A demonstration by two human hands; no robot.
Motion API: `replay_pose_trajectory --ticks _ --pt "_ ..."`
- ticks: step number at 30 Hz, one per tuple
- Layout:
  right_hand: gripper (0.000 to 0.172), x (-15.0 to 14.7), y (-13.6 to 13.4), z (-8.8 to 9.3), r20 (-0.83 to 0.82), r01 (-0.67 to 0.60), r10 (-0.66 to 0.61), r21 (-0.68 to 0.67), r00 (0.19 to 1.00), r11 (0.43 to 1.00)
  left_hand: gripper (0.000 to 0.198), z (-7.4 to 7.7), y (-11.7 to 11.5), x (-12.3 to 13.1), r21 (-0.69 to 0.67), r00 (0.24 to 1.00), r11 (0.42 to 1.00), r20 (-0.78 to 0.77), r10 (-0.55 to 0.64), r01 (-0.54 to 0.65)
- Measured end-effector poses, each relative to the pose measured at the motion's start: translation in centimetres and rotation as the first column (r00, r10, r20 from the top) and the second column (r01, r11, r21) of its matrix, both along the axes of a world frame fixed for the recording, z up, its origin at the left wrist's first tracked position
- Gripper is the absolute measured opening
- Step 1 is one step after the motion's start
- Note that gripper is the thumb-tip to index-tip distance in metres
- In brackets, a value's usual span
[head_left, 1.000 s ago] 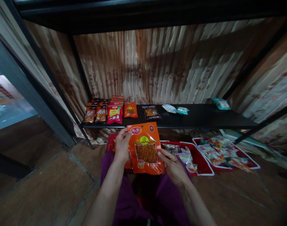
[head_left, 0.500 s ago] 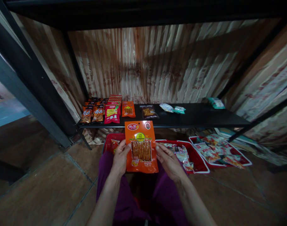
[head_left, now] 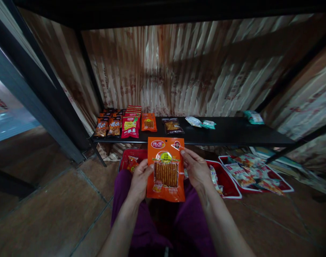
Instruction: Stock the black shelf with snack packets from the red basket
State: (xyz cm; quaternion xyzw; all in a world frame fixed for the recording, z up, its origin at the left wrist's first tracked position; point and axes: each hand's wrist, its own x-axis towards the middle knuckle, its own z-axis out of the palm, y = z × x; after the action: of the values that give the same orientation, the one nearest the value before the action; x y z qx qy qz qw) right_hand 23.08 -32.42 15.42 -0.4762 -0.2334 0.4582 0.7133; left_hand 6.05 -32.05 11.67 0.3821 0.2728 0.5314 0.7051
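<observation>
An orange packet (head_left: pixel 165 171) is pinched at both side edges by the left hand (head_left: pixel 138 178) and right hand (head_left: pixel 197 170) before the black shelf (head_left: pixel 229 132), presumably so that its printed face is held flat and uncovered.

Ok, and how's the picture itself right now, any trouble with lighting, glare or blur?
Head view: dim, with a broad shadow across the upper right of the pleated backdrop; head view: faint sheen on the held orange packet, its finest print too soft to read; head view: the shelf posts splay outward, probably wide-angle distortion.
</observation>
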Motion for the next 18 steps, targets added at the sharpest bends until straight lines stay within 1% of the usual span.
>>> replay_pose_trajectory --ticks 2,4,6,9,11,13,16,18 --pt "0.032 -0.1 -0.2 0.0 -0.015 -0.036 0.036 -0.001 0.999 0.999 0.022 0.0 0.0 0.0 -0.018 0.999 0.999 0.006 0.036 -0.036" --pt "0.035 -0.2 -0.6 -0.1 -0.032 -0.099 0.098 -0.011 0.995 0.995 0.024 0.0 0.1 0.1 -0.049 0.996 0.995 0.019 0.082 -0.081" --pt "0.037 -0.4 -1.0 -0.4 -0.034 -0.165 0.164 -0.024 0.986 0.986 0.025 0.0 0.1 0.1 -0.077 0.993 0.991 0.037 0.113 -0.11" --pt "0.033 -0.6 -1.5 -1.2 -0.026 -0.24 0.239 -0.037 0.971 0.97 0.026 0.1 0.2 0.2 -0.095 0.989 0.987 0.055 0.135 -0.13" --pt "0.031 -0.9 -1.6 -1.7 -0.043 -0.242 0.241 -0.044 0.97 0.969 0.025 0.2 0.2 0.2 -0.095 0.988 0.986 0.05 0.145 -0.14" --pt "0.031 -1.1 -1.5 -1.9 -0.072 -0.209 0.205 -0.056 0.976 0.976 0.024 0.4 0.1 0.2 -0.091 0.988 0.985 0.038 0.15 -0.146" --pt "0.032 -1.2 -1.2 -1.8 -0.1 -0.152 0.143 -0.085 0.985 0.985 0.027 0.6 0.2 0.3 -0.098 0.987 0.983 0.044 0.157 -0.152" --pt "0.033 -1.3 -1.1 -1.6 -0.108 -0.137 0.127 -0.093 0.986 0.986 0.029 0.6 0.5 0.5 -0.105 0.984 0.981 0.051 0.168 -0.162"
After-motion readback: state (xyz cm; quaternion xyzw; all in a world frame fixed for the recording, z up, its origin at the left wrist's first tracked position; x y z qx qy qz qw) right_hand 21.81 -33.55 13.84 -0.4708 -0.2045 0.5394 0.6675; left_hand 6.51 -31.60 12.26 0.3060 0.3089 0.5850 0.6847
